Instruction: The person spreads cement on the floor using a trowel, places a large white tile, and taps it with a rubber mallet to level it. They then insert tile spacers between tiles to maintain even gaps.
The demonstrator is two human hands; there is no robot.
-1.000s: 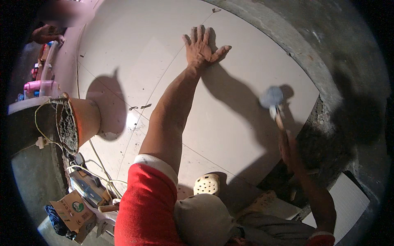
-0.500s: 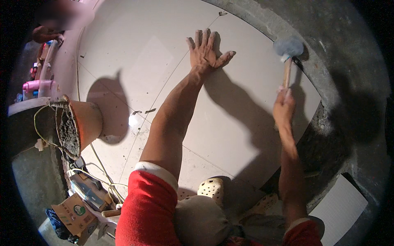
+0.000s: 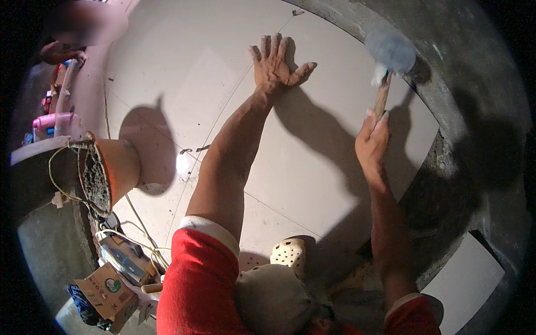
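Observation:
My left hand (image 3: 274,67) lies flat with fingers spread on a large pale floor tile (image 3: 318,162), across a joint line near the tile's far side. In my right hand (image 3: 373,139) is the wooden handle of a rubber mallet (image 3: 392,50), my fingers wrapped round it. The mallet's grey head is over the tile's far right edge, beside the concrete wall; its underside, and whether it touches the tile, I cannot make out. One end of the head looks white.
An orange bucket (image 3: 124,166) of grey mortar stands at the left, near cables (image 3: 137,218) and an opened cardboard box (image 3: 106,290). Another person's hand (image 3: 81,57) shows at the far left. Bare, rough ground (image 3: 446,184) borders the tile; a loose white tile (image 3: 466,282) leans at lower right.
My right hand and the mallet have shifted, the hand to the left and the mallet's head looking larger and nearer. My left hand stays flat on the tile.

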